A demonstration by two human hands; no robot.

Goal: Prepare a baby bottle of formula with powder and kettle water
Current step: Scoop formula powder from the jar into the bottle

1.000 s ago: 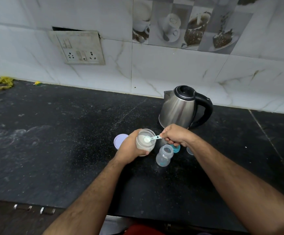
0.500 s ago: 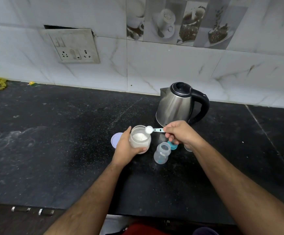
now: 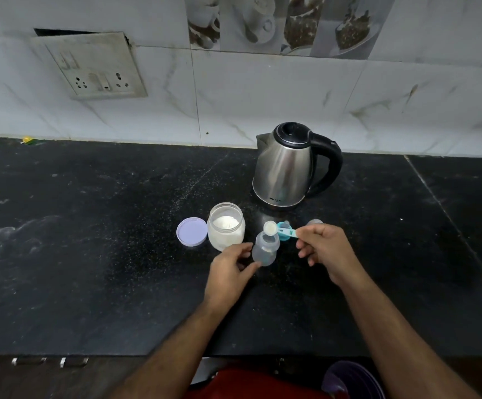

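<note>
A small clear baby bottle (image 3: 265, 250) stands open on the black counter (image 3: 90, 240). My left hand (image 3: 229, 269) holds its lower side between thumb and fingers. My right hand (image 3: 324, 249) pinches the handle of a teal scoop (image 3: 276, 229) heaped with white powder, its bowl just above the bottle's mouth. The open powder jar (image 3: 226, 230) stands free to the left of the bottle, its lilac lid (image 3: 192, 231) lying beside it. A steel kettle (image 3: 286, 168) with a black handle stands behind, lid closed.
The bottle's teal ring (image 3: 286, 236) and a clear cap (image 3: 314, 223) lie behind my right hand. A socket plate (image 3: 93, 66) is on the tiled wall. Yellow scraps (image 3: 28, 139) lie at the counter's far left. The counter's front edge runs near my body.
My left hand let go of the powder jar, which now stands on the counter, and took hold of the bottle. My right hand carried the filled scoop from the jar over to the bottle's mouth.
</note>
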